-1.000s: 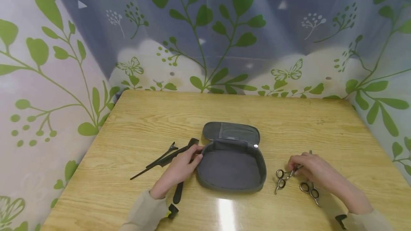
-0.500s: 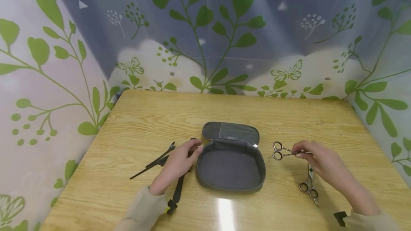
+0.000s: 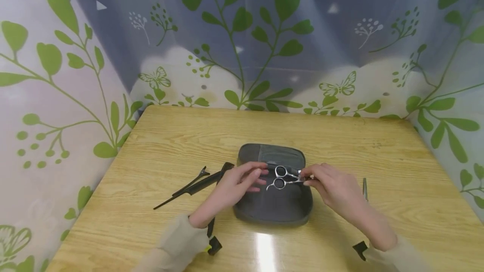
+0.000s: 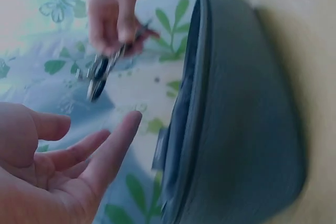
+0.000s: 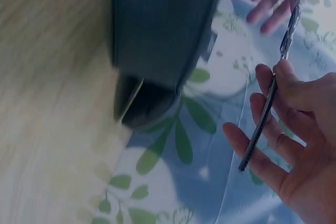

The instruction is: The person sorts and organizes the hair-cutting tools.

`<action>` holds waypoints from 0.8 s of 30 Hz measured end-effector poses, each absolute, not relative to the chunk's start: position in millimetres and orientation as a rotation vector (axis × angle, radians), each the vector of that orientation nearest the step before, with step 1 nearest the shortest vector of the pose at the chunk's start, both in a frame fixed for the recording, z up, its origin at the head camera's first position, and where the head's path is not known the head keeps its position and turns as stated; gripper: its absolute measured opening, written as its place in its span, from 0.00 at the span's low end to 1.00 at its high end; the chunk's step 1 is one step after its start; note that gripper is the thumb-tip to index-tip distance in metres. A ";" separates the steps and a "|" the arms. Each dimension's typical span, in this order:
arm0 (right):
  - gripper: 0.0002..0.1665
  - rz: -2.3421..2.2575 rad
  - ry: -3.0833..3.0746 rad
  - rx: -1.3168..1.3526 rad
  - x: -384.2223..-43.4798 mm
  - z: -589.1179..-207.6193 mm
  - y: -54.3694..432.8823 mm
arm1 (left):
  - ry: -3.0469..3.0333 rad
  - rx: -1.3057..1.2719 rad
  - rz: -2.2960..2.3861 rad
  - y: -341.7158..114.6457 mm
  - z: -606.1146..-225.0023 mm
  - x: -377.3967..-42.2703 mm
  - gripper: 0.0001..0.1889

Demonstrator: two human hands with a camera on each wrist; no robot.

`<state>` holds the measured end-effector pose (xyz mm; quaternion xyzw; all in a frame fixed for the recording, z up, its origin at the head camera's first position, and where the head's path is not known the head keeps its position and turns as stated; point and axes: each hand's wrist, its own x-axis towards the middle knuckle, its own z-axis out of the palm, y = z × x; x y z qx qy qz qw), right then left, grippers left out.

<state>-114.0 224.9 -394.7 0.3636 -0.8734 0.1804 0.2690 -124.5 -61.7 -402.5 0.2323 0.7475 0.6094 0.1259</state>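
My right hand (image 3: 336, 188) pinches a pair of hairdressing scissors (image 3: 291, 181) near the blades, their ring handles pointing left over the open grey zip case (image 3: 272, 213). In the right wrist view the thin blades (image 5: 261, 124) run across my loosely bent fingers, with the thumb on top. My left hand (image 3: 235, 184) reaches over the case's left side, fingers spread, close to the finger rings. Seen from the left wrist, a gap lies between those fingertips and the scissors (image 4: 100, 74). The case's lid (image 3: 277, 154) leans back, and both hands partly cover the inside.
Left of the case lie a black rat-tail comb (image 3: 204, 184), a black hair clip (image 3: 193, 180) and another black-handled tool (image 3: 211, 226), partly under the left arm. A second pair of scissors (image 3: 365, 190) lies on the wooden table (image 3: 332, 137), mostly behind the right hand.
My right hand has picked the scissors up off the table and carried them left over the case. My left hand has moved from the case's left edge to the right, over it.
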 end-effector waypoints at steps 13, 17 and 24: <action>0.16 0.558 -2.427 1.089 -112.4 -413.0 193.8 | 1.905 0.469 1.878 -56.5 -412.1 -111.9 0.24; 0.13 0.573 -2.484 1.100 -112.8 -414.9 192.9 | 1.971 0.466 1.852 -58.7 -415.5 -112.6 0.23; 0.10 0.611 -2.551 1.152 -114.9 -411.4 189.4 | 1.966 0.430 1.853 -65.5 -416.4 -116.3 0.22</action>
